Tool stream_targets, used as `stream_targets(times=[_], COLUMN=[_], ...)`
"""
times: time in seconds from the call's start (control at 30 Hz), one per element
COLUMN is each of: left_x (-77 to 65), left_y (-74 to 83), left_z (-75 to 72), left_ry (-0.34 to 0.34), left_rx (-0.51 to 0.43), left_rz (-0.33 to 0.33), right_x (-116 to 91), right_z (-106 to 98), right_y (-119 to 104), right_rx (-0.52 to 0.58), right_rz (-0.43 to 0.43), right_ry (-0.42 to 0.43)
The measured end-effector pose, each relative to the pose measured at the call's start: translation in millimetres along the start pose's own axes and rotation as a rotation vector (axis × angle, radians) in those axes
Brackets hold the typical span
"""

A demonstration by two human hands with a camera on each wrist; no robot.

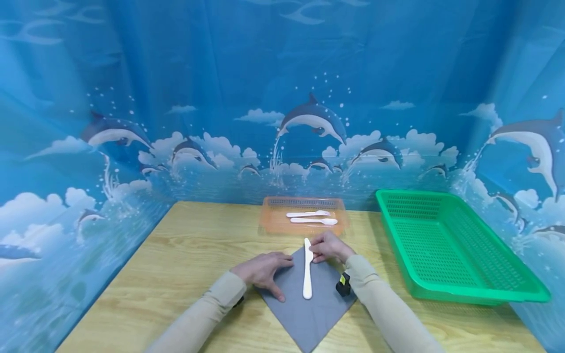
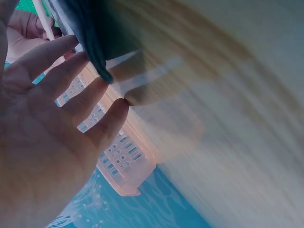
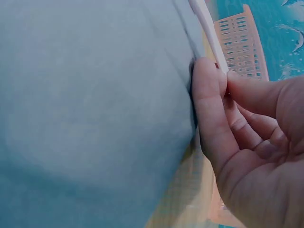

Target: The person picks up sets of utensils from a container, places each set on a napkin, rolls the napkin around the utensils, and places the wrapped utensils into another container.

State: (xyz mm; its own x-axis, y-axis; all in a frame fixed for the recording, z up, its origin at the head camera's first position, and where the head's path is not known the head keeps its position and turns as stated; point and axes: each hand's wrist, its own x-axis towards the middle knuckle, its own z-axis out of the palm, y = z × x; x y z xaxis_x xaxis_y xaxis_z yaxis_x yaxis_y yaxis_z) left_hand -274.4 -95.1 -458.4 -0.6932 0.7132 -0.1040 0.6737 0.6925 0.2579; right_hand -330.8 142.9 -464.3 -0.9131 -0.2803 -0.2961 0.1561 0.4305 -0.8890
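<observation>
A grey napkin [image 1: 291, 304] lies on the table, turned so one corner points toward me. Over its middle is a white plastic knife [image 1: 307, 274], handle end nearer me and blade end pointing away. My right hand [image 1: 328, 247] pinches the knife near its blade end between thumb and forefinger, as the right wrist view also shows with the knife [image 3: 211, 35]. My left hand [image 1: 267, 274] rests at the napkin's left edge with fingers spread and straight. In the left wrist view the fingertips [image 2: 121, 107] of that hand are right at the dark folded edge of the napkin [image 2: 90, 38].
Behind the napkin stands an orange basket [image 1: 275, 225] holding a white plastic fork [image 1: 306, 214] and a white plastic spoon [image 1: 313, 220]. To the right is a large green basket [image 1: 399, 250]. A blue dolphin-print curtain [image 1: 247, 63] surrounds the wooden table [image 1: 176, 255].
</observation>
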Motion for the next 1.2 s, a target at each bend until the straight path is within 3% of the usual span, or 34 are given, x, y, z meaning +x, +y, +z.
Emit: stream_targets(times=[0.3, 0.63, 1.2], left_x=[-0.6, -1.3, -3.8], left_y=[0.7, 1.9, 2.5], left_z=[0.0, -0.9, -1.7], left_ry=[-0.005, -0.022, -0.04], left_rx=[-0.014, -0.019, -0.035], left_rz=[-0.012, -0.02, -0.038], right_x=[3.3, 7.3, 6.6], right_z=[-1.0, 3.1, 6.9], right_y=[4.1, 1.9, -1.3], right_rx=[0.028, -0.028, -0.049], right_rz=[0.001, 0.064, 0.079], right_ry=[0.028, 0.103, 0.129])
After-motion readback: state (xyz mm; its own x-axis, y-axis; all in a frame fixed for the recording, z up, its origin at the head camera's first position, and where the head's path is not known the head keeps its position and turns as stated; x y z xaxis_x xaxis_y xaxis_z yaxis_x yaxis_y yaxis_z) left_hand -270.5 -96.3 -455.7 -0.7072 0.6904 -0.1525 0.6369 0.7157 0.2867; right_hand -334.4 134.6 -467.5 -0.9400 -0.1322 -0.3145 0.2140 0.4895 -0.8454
